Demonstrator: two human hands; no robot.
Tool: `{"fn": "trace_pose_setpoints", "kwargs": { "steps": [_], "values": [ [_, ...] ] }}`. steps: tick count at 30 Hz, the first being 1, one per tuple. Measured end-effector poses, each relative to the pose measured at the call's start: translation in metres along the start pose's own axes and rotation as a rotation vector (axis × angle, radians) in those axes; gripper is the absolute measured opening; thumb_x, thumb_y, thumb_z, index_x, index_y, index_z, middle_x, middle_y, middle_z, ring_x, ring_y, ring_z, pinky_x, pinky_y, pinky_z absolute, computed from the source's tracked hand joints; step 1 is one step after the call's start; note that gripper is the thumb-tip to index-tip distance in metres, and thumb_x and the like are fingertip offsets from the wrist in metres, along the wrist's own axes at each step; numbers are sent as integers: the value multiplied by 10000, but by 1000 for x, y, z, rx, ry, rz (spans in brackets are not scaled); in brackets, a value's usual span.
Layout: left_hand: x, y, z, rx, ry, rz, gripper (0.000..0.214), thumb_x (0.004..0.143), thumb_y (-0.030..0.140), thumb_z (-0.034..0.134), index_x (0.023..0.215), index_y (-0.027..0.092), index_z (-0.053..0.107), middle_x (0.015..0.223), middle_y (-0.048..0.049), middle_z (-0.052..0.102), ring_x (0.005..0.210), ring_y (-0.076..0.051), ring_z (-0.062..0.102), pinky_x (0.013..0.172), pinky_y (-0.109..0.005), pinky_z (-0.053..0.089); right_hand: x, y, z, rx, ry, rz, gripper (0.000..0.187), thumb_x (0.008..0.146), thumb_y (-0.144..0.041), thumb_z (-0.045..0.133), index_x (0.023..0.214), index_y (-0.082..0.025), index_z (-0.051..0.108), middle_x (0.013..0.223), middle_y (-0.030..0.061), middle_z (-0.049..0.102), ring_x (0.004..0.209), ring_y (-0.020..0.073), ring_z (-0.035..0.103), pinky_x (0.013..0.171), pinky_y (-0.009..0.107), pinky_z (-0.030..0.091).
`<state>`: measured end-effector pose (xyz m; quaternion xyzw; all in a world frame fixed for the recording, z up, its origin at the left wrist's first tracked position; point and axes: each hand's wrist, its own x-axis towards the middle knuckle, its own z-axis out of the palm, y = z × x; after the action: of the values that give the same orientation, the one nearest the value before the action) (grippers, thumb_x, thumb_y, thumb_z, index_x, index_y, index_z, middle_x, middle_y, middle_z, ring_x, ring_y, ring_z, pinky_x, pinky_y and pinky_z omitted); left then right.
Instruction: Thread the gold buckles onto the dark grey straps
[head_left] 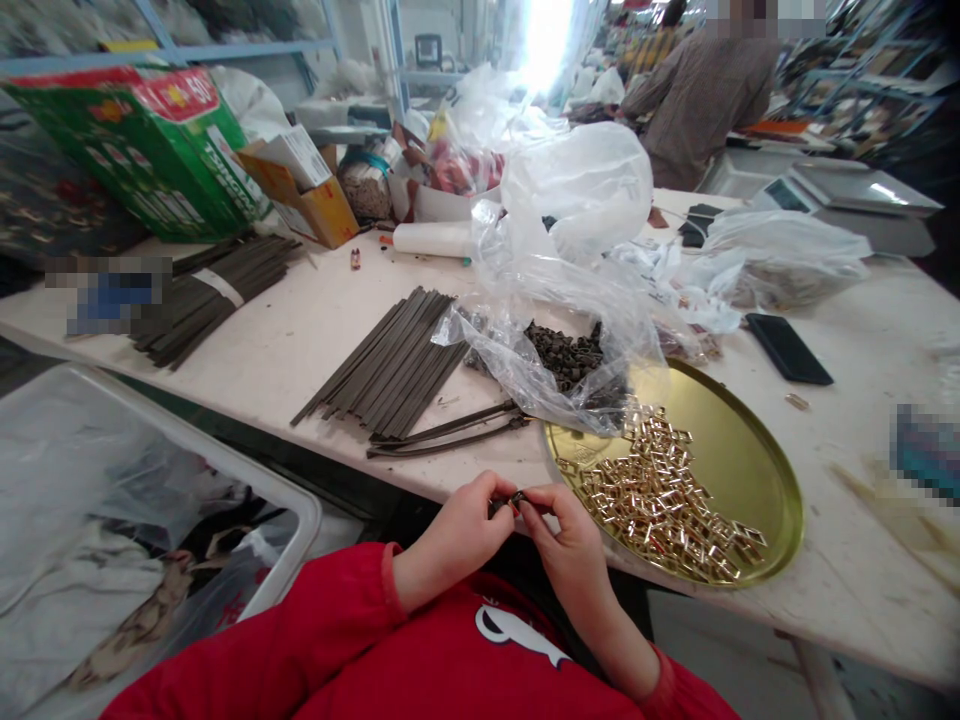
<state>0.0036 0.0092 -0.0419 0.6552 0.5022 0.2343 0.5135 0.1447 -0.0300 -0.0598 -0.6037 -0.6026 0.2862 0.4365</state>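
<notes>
My left hand (461, 530) and my right hand (566, 540) meet just below the table's front edge, fingers pinched together on one small dark piece (516, 497) held between them. Both sleeves are red. Right of my hands a round gold tray (757, 455) holds a heap of several small gold metal buckles (664, 495). Behind the tray a clear plastic bag (540, 345) spills small dark pieces (570, 355). A stack of dark flat strips (394, 365) lies on the table in front of me, with two loose strips (450, 432) near the edge.
A second bundle of dark strips (206, 295) lies at the left, by a green carton (142, 150). A black phone (789, 348) sits right of the tray. A white bin (150, 520) with bagged cloth stands at lower left. Another person (701, 90) works at the far side.
</notes>
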Motion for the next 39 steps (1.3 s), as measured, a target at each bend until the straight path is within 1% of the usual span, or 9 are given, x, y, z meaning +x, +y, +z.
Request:
{"fn": "trace_pose_setpoints", "kwargs": {
  "steps": [5,10,15,21,26,32,39],
  "values": [
    [2,-1,1,-45,-2,0,210,729,158,472,914,160,572,897,-30,652,847,-159,590,780,-268,446,-2,-3,0,-63,18,-122,131,835,-179,488,907,-209,593,873,58,602,828,180,581,744,328,489],
    [1,-1,0,-18,1,4,214,738,164,484,936,163,567,926,-35,644,868,-161,582,801,-273,443,-6,-2,0,-138,32,-168,170,813,-174,522,974,-191,573,948,92,594,896,201,576,787,364,492],
    [-3,2,1,10,-6,67,251,779,207,495,1024,176,543,1004,-50,628,924,-175,570,844,-287,431,-9,3,-1,-107,125,-208,199,808,-168,536,1001,-209,550,963,82,595,906,197,578,791,383,494],
    [-7,11,-3,12,-28,82,269,790,191,490,1056,177,527,1036,-56,612,961,-176,556,872,-284,421,-11,2,0,-47,164,-164,189,798,-169,547,982,-209,554,962,79,589,902,198,573,773,373,493],
    [-5,14,-5,-57,-45,93,247,837,165,388,1043,177,525,1000,-41,616,927,-152,563,857,-271,427,-11,4,0,-3,159,-137,193,798,-160,534,985,-208,549,966,79,580,916,199,564,770,368,487],
    [0,7,-1,-172,-45,55,233,820,198,461,1043,168,519,995,-42,614,913,-148,575,851,-272,440,-10,4,-1,-1,162,-154,213,788,-144,541,990,-211,549,979,78,577,920,197,560,783,367,480],
    [5,2,2,-238,-23,15,241,771,178,523,1011,161,538,964,-38,619,891,-148,579,828,-275,454,-11,3,1,1,150,-152,220,782,-135,549,989,-208,555,991,78,573,926,194,557,794,364,474]
  ]
}}
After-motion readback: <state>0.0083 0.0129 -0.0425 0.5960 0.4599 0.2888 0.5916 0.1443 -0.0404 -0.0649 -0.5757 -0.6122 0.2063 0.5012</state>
